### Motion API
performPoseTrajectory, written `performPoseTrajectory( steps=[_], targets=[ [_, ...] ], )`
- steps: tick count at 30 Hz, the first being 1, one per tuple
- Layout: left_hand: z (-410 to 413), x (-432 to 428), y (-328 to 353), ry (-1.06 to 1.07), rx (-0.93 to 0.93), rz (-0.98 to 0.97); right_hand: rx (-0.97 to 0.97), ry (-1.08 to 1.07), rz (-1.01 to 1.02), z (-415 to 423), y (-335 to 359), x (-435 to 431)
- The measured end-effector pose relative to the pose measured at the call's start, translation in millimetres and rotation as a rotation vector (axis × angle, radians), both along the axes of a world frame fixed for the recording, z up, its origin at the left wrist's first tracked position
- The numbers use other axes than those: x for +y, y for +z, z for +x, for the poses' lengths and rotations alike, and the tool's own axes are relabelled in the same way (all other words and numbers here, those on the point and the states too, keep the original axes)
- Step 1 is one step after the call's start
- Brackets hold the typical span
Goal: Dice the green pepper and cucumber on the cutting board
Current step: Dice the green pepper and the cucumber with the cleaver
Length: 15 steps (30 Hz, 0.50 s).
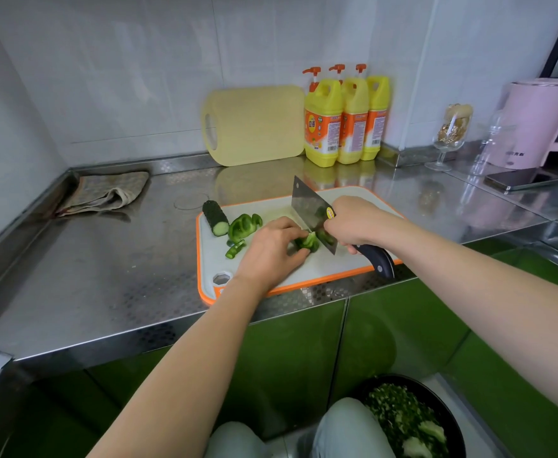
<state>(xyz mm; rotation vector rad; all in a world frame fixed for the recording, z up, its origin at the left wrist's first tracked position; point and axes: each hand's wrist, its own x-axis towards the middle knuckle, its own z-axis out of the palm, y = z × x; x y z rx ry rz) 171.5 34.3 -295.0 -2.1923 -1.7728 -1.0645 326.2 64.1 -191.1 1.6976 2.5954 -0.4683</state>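
1. Chopped greens (403, 414) are held in a black bowl (449, 414) nearest.
2. A green pepper piece (308, 242) is pinned on the cutting board (212, 259) by the left hand (271, 249), fingers curled.
3. The cleaver (312, 213) is gripped by the right hand (358, 223).
4. The cucumber (216, 218) is laid at the board's far-left corner.

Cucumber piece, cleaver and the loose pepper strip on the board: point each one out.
cucumber piece (214, 214), head view, on its dark bumpy skin.
cleaver (306, 206), head view, on the flat of the blade.
pepper strip (236, 249), head view, on the middle of the strip.
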Motion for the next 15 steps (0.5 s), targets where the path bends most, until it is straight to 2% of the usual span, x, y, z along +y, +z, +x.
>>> performPoseTrajectory(
  steps=[5,11,15],
  targets=[
    [0.1,-0.2,0.5,0.001,0.011,0.001,-0.025,-0.007,-0.012,3.3,1.6,-5.6],
    [0.6,-1.3,0.7,0.005,0.007,-0.005,0.201,-0.041,-0.046,11.9,-5.8,-1.1],
    [0.9,-1.2,0.0,0.011,0.009,0.004,0.104,-0.069,-0.071,8.4,-1.8,-10.2]
  ],
)
